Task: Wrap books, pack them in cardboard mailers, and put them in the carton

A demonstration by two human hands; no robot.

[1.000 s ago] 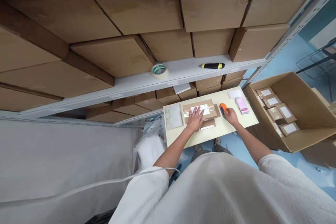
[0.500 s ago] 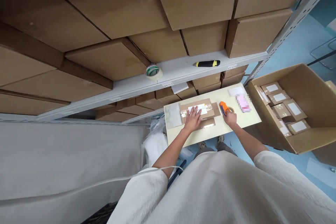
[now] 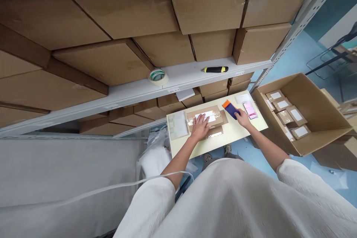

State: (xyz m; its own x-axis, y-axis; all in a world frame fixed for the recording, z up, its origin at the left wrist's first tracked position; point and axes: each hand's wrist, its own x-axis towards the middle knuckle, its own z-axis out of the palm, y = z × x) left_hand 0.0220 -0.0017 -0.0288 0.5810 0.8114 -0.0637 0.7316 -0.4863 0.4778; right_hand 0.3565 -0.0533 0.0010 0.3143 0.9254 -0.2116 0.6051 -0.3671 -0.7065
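My left hand (image 3: 199, 128) lies flat, fingers spread, on a small cardboard box (image 3: 218, 118) with clear tape and a white label (image 3: 209, 114). My right hand (image 3: 243, 119) grips an orange and dark blue tape dispenser (image 3: 231, 110), held just right of the box. Under the box, pieces of brown cardboard (image 3: 215, 132) stick out at the front and right. Right of the dispenser is a pink-screened phone (image 3: 249, 110), partly blurred. All of this is on a pale yellow board (image 3: 189, 148).
Left on the board is a clear, whitish packet (image 3: 178, 125). A large open carton (image 3: 320, 108) with several labelled parcels stands at the right. Stacked cartons fill the shelf ahead; a tape roll (image 3: 158, 77) and a utility knife (image 3: 215, 69) lie on its edge (image 3: 186, 74).
My right hand has turned the tape dispenser, so its dark blue side shows and its orange end points away to the left. My left hand stays on the box. The view has shifted slightly.
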